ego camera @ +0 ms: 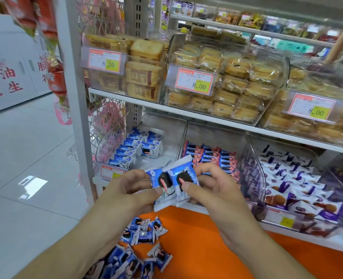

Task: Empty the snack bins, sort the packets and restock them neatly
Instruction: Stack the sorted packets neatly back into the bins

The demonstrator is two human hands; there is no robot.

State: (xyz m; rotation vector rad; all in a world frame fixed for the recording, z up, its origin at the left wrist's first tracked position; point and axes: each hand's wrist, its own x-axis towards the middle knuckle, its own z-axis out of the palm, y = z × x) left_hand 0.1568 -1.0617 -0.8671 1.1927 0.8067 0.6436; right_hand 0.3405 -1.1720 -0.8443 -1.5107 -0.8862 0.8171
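Note:
My left hand (132,190) and my right hand (212,186) together pinch a small stack of blue-and-white cookie packets (173,179) in front of the bottom shelf. Behind them the clear leftmost bin (166,125) holds a neat row of the same blue packets (126,152) along its left side, with a few more at the back. A loose pile of blue packets (142,246) lies below my hands on the orange base (196,238).
To the right, one clear bin holds pink-and-blue cookie packets (212,158) and another holds purple-and-white packets (295,182). The shelf above carries bins of wrapped cakes (227,77) with 8.00 price tags. White floor tiles (29,158) and a white upright (74,77) lie left.

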